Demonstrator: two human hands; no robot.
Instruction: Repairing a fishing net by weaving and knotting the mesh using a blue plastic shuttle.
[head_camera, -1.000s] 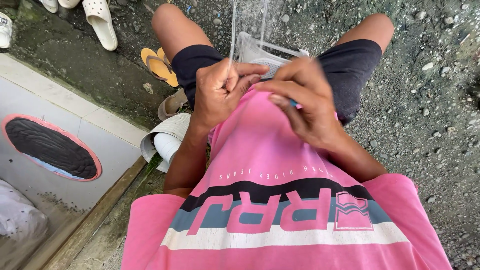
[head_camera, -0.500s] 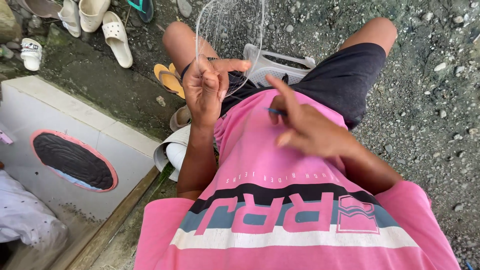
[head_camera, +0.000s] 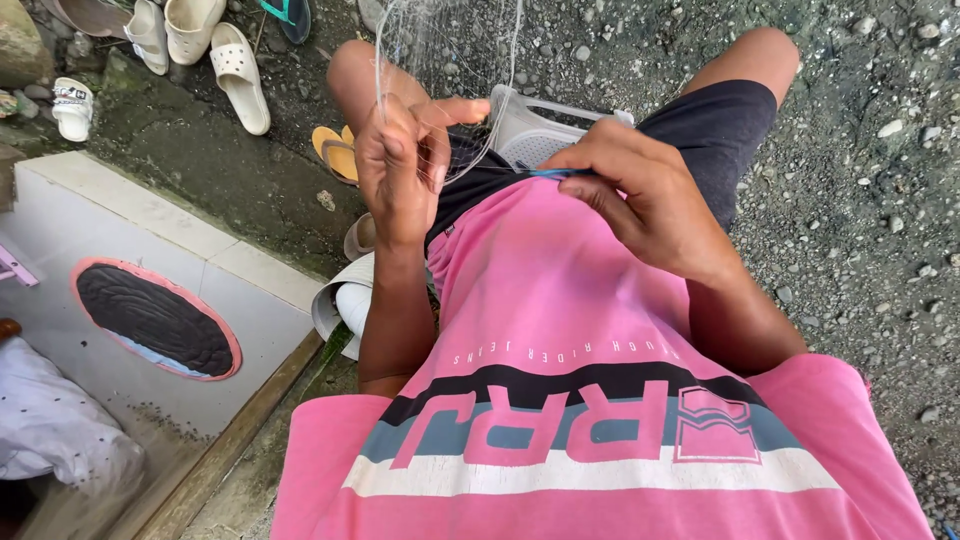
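A fine clear fishing net (head_camera: 450, 45) hangs in front of my knees. My left hand (head_camera: 400, 170) is raised and pinches the net's mesh between thumb and fingers. My right hand (head_camera: 640, 195) sits just to its right, above my pink shirt, fingers closed on a thin blue netting needle (head_camera: 555, 173) that points left toward the left hand. A line runs from the needle to the mesh. A white plastic basket (head_camera: 540, 135) rests between my thighs, partly hidden by both hands.
Gravel ground (head_camera: 860, 180) spreads to the right. Several pale sandals (head_camera: 235, 70) and an orange flip-flop (head_camera: 335, 150) lie at upper left. A grey tiled slab (head_camera: 150, 250) with a dark oval opening (head_camera: 155, 320) is at left, with white cloth (head_camera: 50, 430) beside it.
My left hand has lifted the net higher and my right hand has drawn the needle out to the right, away from the left hand. The view has shifted slightly downward and left.
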